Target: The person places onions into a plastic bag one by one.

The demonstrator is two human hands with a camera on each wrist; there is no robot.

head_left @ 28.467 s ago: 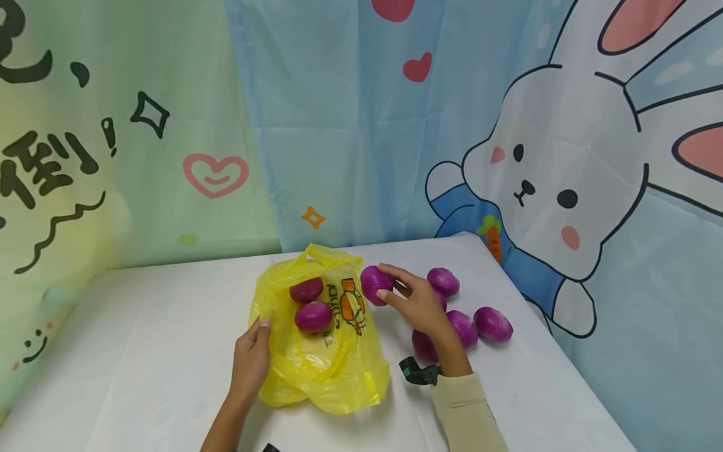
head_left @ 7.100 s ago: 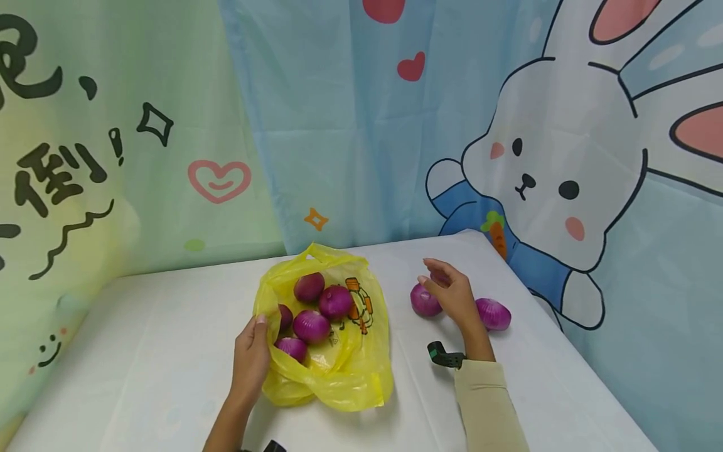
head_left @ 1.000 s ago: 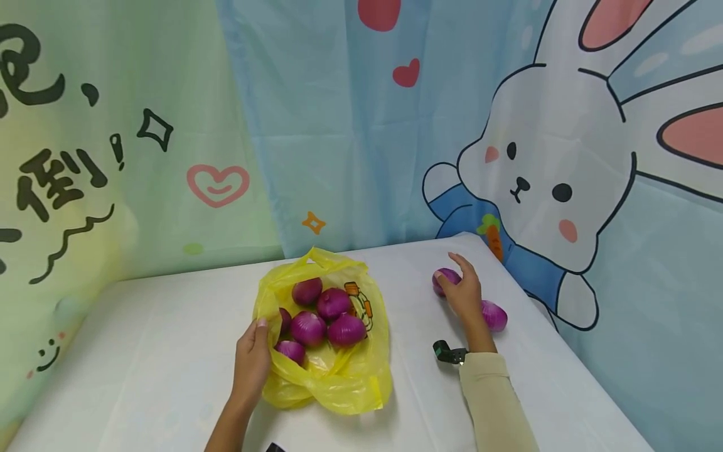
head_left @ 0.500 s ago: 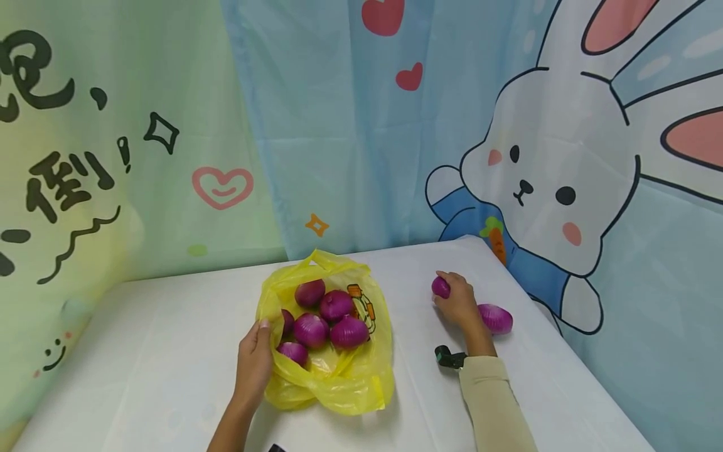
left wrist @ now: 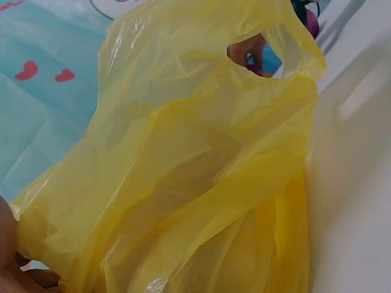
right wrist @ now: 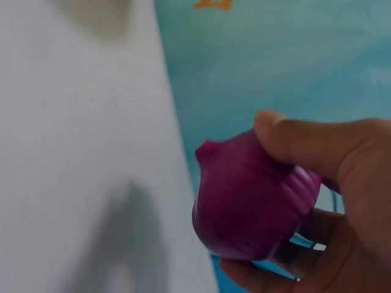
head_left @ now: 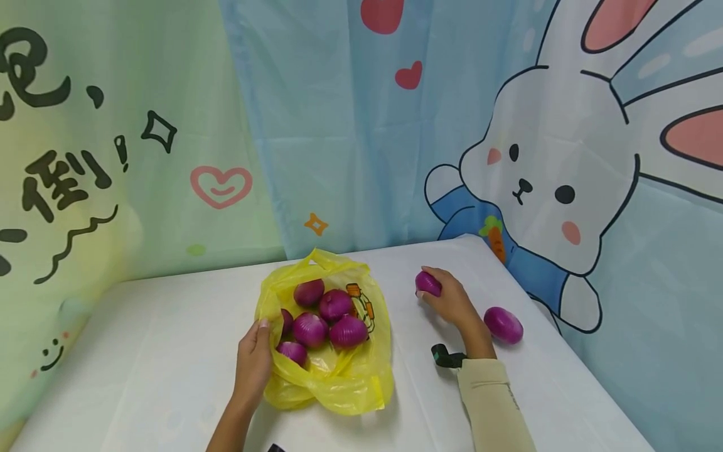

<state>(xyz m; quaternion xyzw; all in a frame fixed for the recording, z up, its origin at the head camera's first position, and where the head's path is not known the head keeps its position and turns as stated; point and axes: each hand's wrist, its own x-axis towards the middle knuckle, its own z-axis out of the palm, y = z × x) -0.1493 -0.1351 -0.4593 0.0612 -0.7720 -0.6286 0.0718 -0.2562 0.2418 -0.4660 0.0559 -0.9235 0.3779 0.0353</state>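
My left hand (head_left: pixel 253 358) pinches the left edge of a yellow plastic bag (head_left: pixel 361 383), which gapes upward on the white table. Several purple-red onions (head_left: pixel 309 329) lie inside the bag. To the right of the bag, my right hand (head_left: pixel 456 302) grips one onion (head_left: pixel 427 284) above the table. In the right wrist view the thumb and fingers wrap this onion (right wrist: pixel 250 201), its pointed tip showing. A loose onion (head_left: pixel 503 325) rests on the table just right of my right wrist. The left wrist view is mostly filled by the bag (left wrist: pixel 201 171), hiding its contents.
The white table (head_left: pixel 169 351) ends at a printed fabric backdrop (head_left: pixel 316 125) behind and to the right. A dark wrist-camera mount (head_left: pixel 447 356) sticks out at my right wrist. Another dark piece (head_left: pixel 275 447) shows at the bottom edge.
My right hand closed round an onion at the table's far right, lifted it and carried it left toward the bag. The left hand and the bag stay in place.
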